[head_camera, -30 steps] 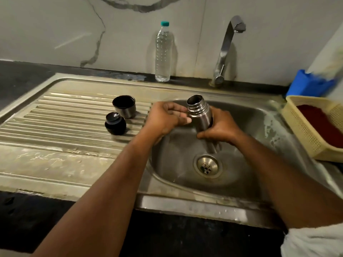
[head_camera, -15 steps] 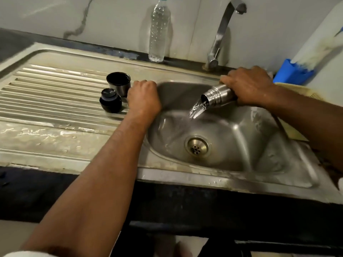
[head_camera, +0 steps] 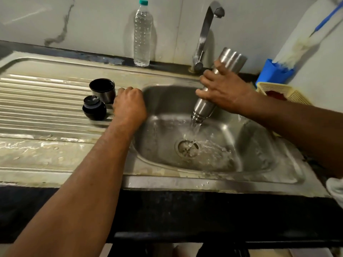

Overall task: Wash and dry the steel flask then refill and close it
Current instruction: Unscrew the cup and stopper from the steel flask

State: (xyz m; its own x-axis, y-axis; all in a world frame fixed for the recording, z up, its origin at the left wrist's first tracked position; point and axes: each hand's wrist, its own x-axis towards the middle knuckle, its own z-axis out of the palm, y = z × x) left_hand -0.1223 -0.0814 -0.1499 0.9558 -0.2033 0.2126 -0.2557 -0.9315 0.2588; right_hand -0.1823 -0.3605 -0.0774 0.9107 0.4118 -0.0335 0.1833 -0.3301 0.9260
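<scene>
On the drainboard the black-lined cup (head_camera: 102, 89) and black stopper (head_camera: 94, 108) stand touching, my left hand (head_camera: 130, 106) just beside them, fingers curled on nothing at the sink (head_camera: 167, 179) rim; my right hand (head_camera: 225, 91) grips the steel flask (head_camera: 205, 104) mouth-down over the basin, water (head_camera: 194, 129) pouring onto the drain (head_camera: 187, 147).

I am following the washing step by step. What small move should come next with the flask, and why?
Probably keep the flask upended in the right hand until the stream stops: water is pouring from its mouth toward the drain.
</scene>
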